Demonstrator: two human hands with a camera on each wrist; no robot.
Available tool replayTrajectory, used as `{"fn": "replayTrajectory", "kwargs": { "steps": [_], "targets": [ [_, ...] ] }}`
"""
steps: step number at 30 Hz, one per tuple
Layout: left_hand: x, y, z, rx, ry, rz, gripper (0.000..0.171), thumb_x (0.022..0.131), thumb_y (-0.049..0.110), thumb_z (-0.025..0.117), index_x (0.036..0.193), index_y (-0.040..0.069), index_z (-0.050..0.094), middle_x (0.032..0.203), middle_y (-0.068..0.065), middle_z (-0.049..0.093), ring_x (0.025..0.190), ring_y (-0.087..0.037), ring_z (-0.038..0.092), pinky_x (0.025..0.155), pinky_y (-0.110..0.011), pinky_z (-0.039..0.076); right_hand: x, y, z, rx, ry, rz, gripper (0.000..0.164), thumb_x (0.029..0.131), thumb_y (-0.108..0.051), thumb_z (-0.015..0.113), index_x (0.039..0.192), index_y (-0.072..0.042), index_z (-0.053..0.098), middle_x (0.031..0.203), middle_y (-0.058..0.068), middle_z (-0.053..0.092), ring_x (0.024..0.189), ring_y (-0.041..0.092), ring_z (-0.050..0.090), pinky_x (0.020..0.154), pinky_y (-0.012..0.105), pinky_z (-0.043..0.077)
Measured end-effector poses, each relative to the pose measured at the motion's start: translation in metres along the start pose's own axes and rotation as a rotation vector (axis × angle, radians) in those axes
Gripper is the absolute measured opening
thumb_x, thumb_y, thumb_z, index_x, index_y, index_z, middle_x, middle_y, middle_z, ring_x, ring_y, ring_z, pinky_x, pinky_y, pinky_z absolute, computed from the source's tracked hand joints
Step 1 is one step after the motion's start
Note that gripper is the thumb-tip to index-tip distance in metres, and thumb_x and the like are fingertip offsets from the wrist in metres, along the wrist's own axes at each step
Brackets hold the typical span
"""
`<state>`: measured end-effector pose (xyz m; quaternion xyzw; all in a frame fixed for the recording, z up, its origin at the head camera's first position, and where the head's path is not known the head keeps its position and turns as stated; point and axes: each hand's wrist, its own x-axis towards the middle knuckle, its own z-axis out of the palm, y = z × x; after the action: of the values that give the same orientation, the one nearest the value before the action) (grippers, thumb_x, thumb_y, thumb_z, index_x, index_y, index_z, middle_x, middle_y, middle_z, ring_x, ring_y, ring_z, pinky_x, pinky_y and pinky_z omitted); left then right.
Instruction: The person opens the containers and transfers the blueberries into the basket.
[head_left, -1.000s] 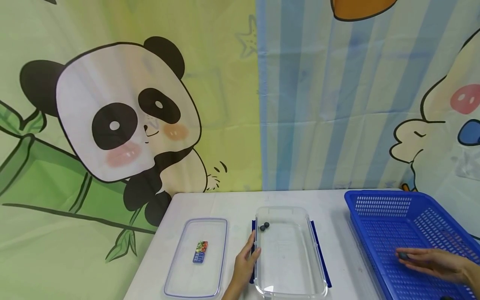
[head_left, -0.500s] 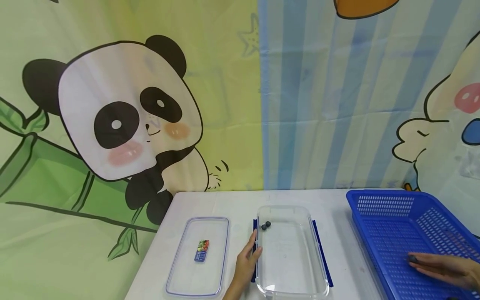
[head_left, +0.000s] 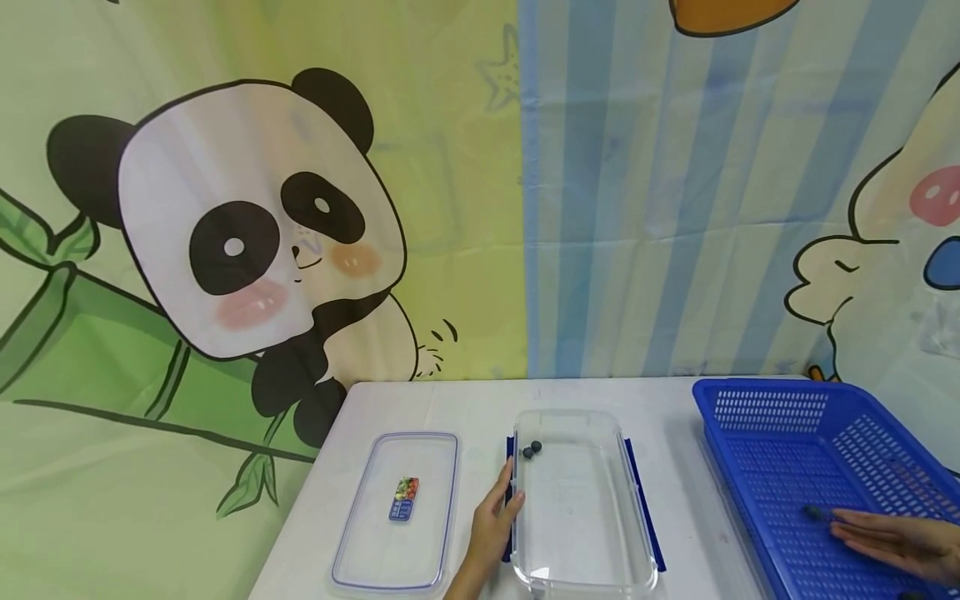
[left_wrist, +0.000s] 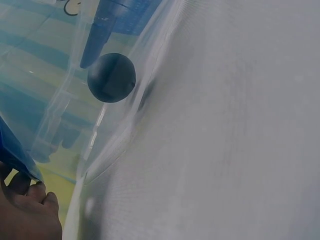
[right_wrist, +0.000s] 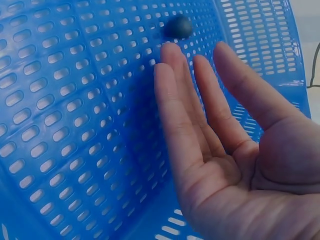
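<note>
In the head view my left hand (head_left: 492,521) holds the left side of a clear plastic container (head_left: 585,525), its thumb at the rim beside a blue side flap. Two blueberries (head_left: 532,450) lie in that container's far left corner; one dark blueberry (left_wrist: 111,78) shows large through the wall in the left wrist view. My right hand (right_wrist: 225,145) is inside the blue perforated basket (head_left: 765,475), fingers extended and slightly spread, palm bare. Just beyond its fingertips a blueberry (right_wrist: 178,27) lies on the basket's floor, apart from the hand.
A clear lid (head_left: 390,554) with a blue edge and a fruit label (head_left: 403,499) lies on the white table (head_left: 480,408) left of the container. The basket stands at the table's right. Behind hangs a printed panda curtain (head_left: 465,167).
My right hand has shifted right inside the basket. The blueberry that was at its fingertips now lies left of them, separate. My left hand stays on the container.
</note>
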<state>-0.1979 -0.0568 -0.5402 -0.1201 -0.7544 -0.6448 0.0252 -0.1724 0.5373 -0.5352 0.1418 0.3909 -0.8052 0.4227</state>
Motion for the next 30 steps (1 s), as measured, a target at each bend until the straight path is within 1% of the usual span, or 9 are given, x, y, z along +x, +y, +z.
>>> {"fn": "replayTrajectory", "kwargs": {
  "steps": [3, 7, 9, 12, 14, 17, 20, 26, 30],
  "targets": [
    [0.003, -0.011, 0.001, -0.017, 0.004, 0.007, 0.052, 0.095, 0.016, 0.052, 0.142, 0.006, 0.033, 0.146, -0.013, 0.029, 0.133, -0.03, 0.028, 0.107, -0.037, 0.022, -0.001, 0.0, 0.001, 0.021, -0.006, -0.004, 0.021, 0.085, -0.008, 0.066, 0.1, 0.006, 0.067, 0.107, 0.022, 0.063, 0.108, 0.032, 0.057, 0.11, 0.037, 0.021],
    [0.007, -0.029, 0.003, -0.013, 0.012, 0.002, 0.052, 0.095, 0.018, 0.052, 0.143, 0.013, 0.033, 0.147, -0.008, 0.028, 0.133, -0.026, 0.027, 0.107, -0.04, 0.022, 0.003, -0.004, 0.011, -0.016, -0.073, -0.058, 0.022, 0.095, -0.008, 0.049, 0.103, 0.003, 0.067, 0.11, 0.016, 0.063, 0.109, 0.029, 0.057, 0.11, 0.038, 0.021],
    [0.008, -0.033, 0.004, -0.008, 0.015, 0.005, 0.052, 0.095, 0.019, 0.052, 0.143, 0.015, 0.033, 0.147, -0.006, 0.028, 0.133, -0.025, 0.028, 0.107, -0.038, 0.023, 0.009, -0.009, 0.02, -0.07, -0.137, -0.1, 0.032, 0.1, -0.008, 0.036, 0.107, 0.0, 0.067, 0.114, 0.014, 0.061, 0.111, 0.027, 0.056, 0.11, 0.04, 0.022],
    [0.008, -0.034, 0.004, -0.011, 0.017, 0.009, 0.052, 0.095, 0.019, 0.052, 0.143, 0.015, 0.033, 0.147, -0.005, 0.029, 0.133, -0.024, 0.028, 0.107, -0.033, 0.023, 0.019, -0.016, 0.038, -0.137, -0.237, -0.146, 0.044, 0.102, -0.006, 0.021, 0.115, -0.004, 0.064, 0.121, 0.014, 0.057, 0.116, 0.026, 0.052, 0.11, 0.042, 0.021],
    [0.008, -0.033, 0.004, -0.03, 0.011, 0.013, 0.052, 0.095, 0.018, 0.052, 0.143, 0.013, 0.033, 0.147, -0.006, 0.029, 0.134, -0.025, 0.027, 0.107, -0.027, 0.022, 0.026, -0.021, 0.051, -0.164, -0.296, -0.162, 0.05, 0.102, -0.005, 0.014, 0.119, -0.005, 0.061, 0.125, 0.016, 0.055, 0.12, 0.026, 0.049, 0.11, 0.043, 0.02],
    [0.009, -0.032, 0.004, -0.048, 0.001, 0.01, 0.053, 0.094, 0.017, 0.053, 0.142, 0.009, 0.033, 0.147, -0.009, 0.028, 0.134, -0.027, 0.026, 0.106, -0.023, 0.021, 0.037, -0.029, 0.074, -0.205, -0.358, -0.186, 0.053, 0.102, -0.003, 0.01, 0.125, -0.005, 0.057, 0.129, 0.017, 0.052, 0.124, 0.026, 0.045, 0.109, 0.042, 0.02],
    [0.008, -0.032, 0.004, -0.052, 0.001, 0.01, 0.052, 0.094, 0.017, 0.053, 0.142, 0.009, 0.033, 0.146, -0.009, 0.029, 0.134, -0.027, 0.026, 0.105, -0.022, 0.021, 0.051, -0.037, 0.102, -0.271, -0.366, -0.226, 0.05, 0.101, -0.001, 0.011, 0.127, -0.003, 0.054, 0.13, 0.017, 0.051, 0.124, 0.027, 0.045, 0.108, 0.041, 0.023],
    [0.007, -0.034, 0.005, -0.04, 0.016, 0.018, 0.052, 0.095, 0.02, 0.052, 0.143, 0.016, 0.034, 0.147, -0.004, 0.03, 0.134, -0.023, 0.027, 0.105, -0.021, 0.021, 0.091, -0.043, 0.165, -0.538, -0.206, -0.36, 0.035, 0.099, 0.001, 0.032, 0.123, -0.002, 0.057, 0.121, 0.012, 0.059, 0.113, 0.024, 0.055, 0.098, 0.037, 0.042],
    [0.007, -0.034, 0.004, -0.032, 0.015, 0.026, 0.051, 0.095, 0.019, 0.051, 0.143, 0.015, 0.033, 0.147, -0.004, 0.029, 0.134, -0.024, 0.027, 0.107, -0.026, 0.022, 0.123, -0.044, 0.2, -0.662, -0.179, -0.413, 0.031, 0.098, 0.0, 0.039, 0.125, 0.005, 0.051, 0.119, 0.013, 0.06, 0.112, 0.025, 0.056, 0.096, 0.037, 0.043]
  ]
}}
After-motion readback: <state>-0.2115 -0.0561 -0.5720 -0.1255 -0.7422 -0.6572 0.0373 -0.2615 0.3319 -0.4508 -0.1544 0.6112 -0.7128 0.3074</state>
